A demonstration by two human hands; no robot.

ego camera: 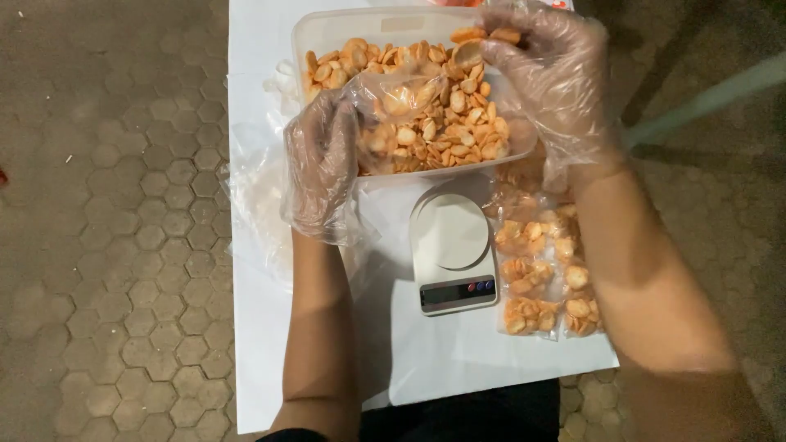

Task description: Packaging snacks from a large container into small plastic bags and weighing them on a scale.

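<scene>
The right hand [548, 78], in a thin clear plastic glove, pinches a few small round orange-brown crackers [483, 37] between its fingertips, above the far right corner of the clear rectangular plastic tub [327, 29] that is full of the same crackers. The left hand [321, 160], also gloved, closes its fingers around the side of a small clear plastic bag [393, 98] and holds it over the tub; the bag already has some crackers inside, and its mouth seems to be turned toward the right hand, though the thin film makes it hard to see. The risk, as I judge it, is that the mouth is soft and narrow, so the crackers can hit its edge and fall back into the tub or onto the white table top [458, 360]. The loose glove can also catch the film and pull the bag from the grip. Just below the tub stands a small white kitchen scale [452, 245] with a round platform, and beside it on the right lie several filled, sealed packets of crackers [540, 278]. The tub's near edge seems to overhang the scale, so a push could tip it.
</scene>
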